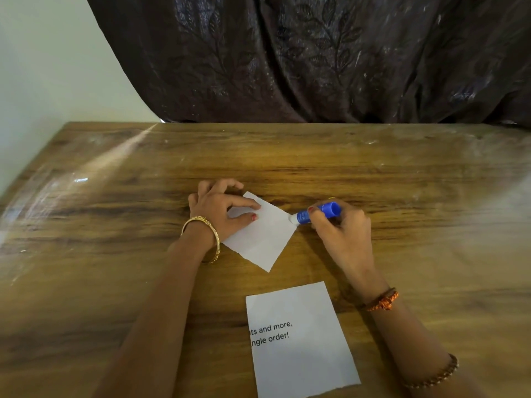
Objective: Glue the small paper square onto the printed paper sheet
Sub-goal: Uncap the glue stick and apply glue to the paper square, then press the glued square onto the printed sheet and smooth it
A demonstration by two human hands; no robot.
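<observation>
Gold bangle [214, 238] – orange thread wristband [383, 301]

White small paper square [263, 234] lies turned cornerwise, well apart from the flat printed paper sheet [301, 340].

Soft daylight falls evenly on the wooden table [373, 173], bright enough to read the print on the printed paper sheet [301, 340] at its near edge. Pale streaks of glare lie across the table's left side and along its far right end. Short soft shadows sit under the forearms. The dark curtain [316, 58] behind the table glints in spots. The table's edges bow and smear toward the corners, wide-angle distortion; the middle stays sharp
</observation>
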